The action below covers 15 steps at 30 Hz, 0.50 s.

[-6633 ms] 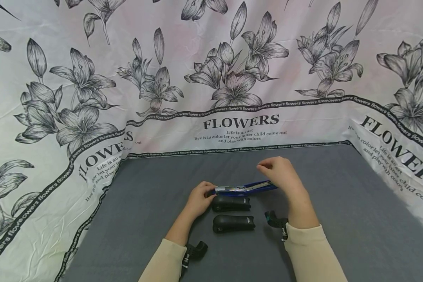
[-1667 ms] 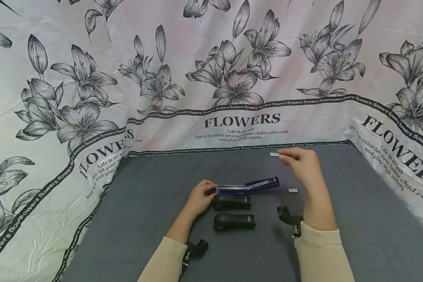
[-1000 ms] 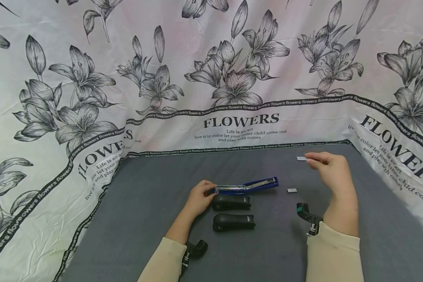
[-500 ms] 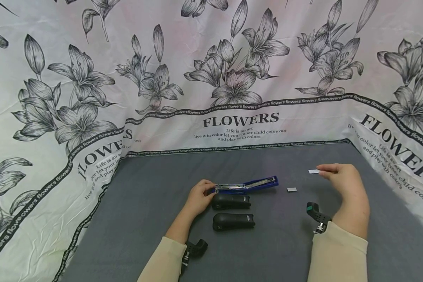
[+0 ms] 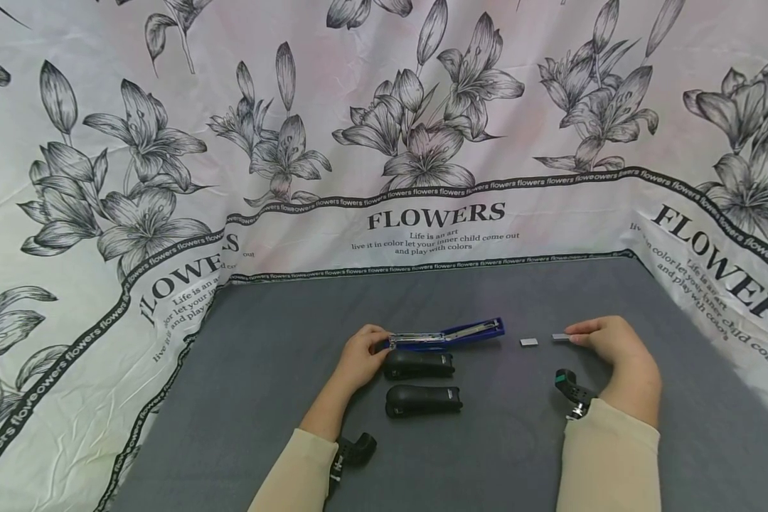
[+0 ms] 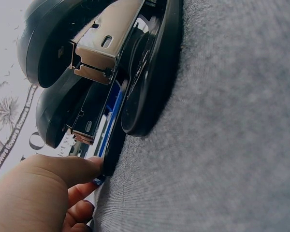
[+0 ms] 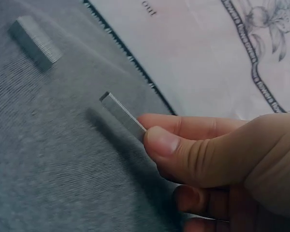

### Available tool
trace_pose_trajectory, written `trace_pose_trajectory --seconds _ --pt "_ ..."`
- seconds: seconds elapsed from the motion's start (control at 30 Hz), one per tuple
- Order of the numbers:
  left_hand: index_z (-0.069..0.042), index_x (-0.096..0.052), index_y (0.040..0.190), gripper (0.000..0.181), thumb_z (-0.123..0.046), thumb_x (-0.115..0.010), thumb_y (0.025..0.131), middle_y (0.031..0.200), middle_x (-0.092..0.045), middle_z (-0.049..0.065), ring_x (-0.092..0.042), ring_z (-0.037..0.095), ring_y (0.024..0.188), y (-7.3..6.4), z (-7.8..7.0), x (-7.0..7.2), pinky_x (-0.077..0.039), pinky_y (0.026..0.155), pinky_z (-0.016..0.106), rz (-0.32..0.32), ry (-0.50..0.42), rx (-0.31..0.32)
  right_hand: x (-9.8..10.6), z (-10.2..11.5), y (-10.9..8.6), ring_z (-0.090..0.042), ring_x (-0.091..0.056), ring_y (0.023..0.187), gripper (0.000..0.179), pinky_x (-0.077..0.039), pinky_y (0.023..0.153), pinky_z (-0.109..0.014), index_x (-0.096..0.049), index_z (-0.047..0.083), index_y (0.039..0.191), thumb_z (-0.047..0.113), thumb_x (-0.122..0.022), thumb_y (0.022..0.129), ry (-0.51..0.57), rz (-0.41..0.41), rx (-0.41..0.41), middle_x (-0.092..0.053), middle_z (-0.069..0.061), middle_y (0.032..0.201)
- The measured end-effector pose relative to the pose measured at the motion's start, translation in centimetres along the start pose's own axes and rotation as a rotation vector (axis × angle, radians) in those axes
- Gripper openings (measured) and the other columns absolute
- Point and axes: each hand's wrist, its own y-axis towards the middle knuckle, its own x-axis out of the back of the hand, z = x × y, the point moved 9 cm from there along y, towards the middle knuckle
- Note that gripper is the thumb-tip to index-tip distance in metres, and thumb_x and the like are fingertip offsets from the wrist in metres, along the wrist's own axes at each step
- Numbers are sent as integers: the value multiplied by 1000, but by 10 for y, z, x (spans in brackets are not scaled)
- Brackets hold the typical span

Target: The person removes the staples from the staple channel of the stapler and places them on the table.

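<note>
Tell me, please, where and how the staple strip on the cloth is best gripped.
I'd pinch the loose staple strip across its long sides near its right end, coming from above and the right: it is a narrow bar lying left to right, and the open blue stapler lies beyond its left end. The right hand pinches another strip, so it probably needs freeing first.
</note>
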Motion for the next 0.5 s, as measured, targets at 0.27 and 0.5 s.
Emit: trace_pose_trajectory --seconds 0.27,0.5 --pt "-5 -75 122 28 -9 -74 94 114 -65 1 -47 10 72 2 -1 1 -41 67 29 0 4 -5 -4 0 3 -52 -47 126 39 -37 102 -64 -66 -5 131 16 -68 99 14 10 -29 -44 -39 143" --pt "-4 -75 120 27 -6 -75 93 115 -65 4 -48 10 71 -3 0 4 -43 66 29 -22 -42 -33 -3 3 -1 -56 -36 135 43 -32 106 -67 -59 -8 137 12 -64 100 19 16 -2 -39 -40 147"
